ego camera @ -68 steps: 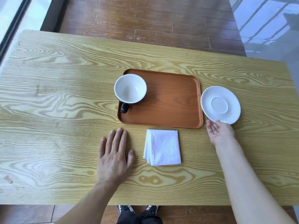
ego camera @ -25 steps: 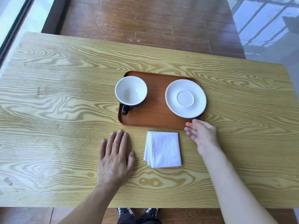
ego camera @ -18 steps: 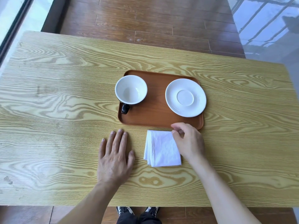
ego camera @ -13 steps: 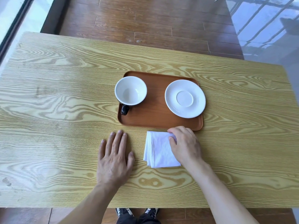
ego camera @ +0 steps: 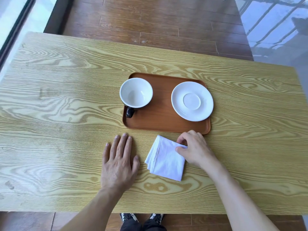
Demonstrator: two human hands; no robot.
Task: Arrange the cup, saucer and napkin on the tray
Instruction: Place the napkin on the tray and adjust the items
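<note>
The folded white napkin (ego camera: pixel 165 158) lies on the table (ego camera: pixel 58 100) just in front of the tray (ego camera: pixel 164 120), which holds the cup (ego camera: pixel 136 92) and saucer (ego camera: pixel 192 101). The right hand (ego camera: pixel 194 148) pinches its far right corner between thumb and fingers; being soft, light cloth, it will likely droop or unfold if lifted by that corner alone. The left hand (ego camera: pixel 118 161) rests flat, fingers spread. The knuckles hide how many layers are caught.

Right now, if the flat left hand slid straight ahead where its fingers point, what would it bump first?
Probably the near rim of the brown wooden tray, near its left corner; the left hand points slightly right. Only bare table lies between.
</note>
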